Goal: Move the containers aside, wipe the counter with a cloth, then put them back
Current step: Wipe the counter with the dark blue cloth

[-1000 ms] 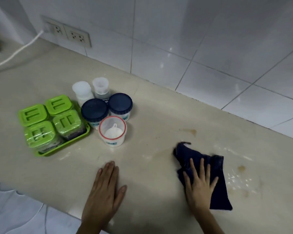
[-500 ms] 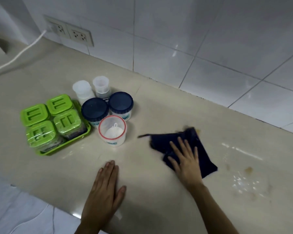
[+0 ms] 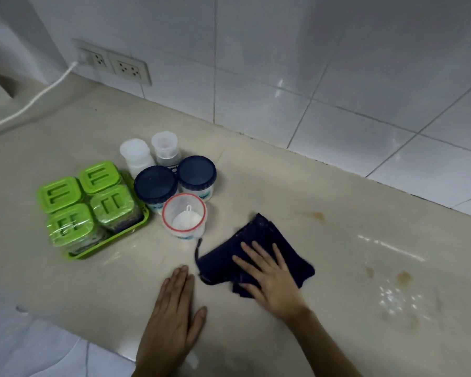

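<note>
Cloth [image 3: 259, 240] now nearer open tub [image 3: 184, 214].

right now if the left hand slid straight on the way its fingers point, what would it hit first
Probably the open tub with the red rim. The left hand lies flat on the counter, fingers pointing up and slightly right. The cloth edge lies just right of that line, so it might brush that first.
</note>
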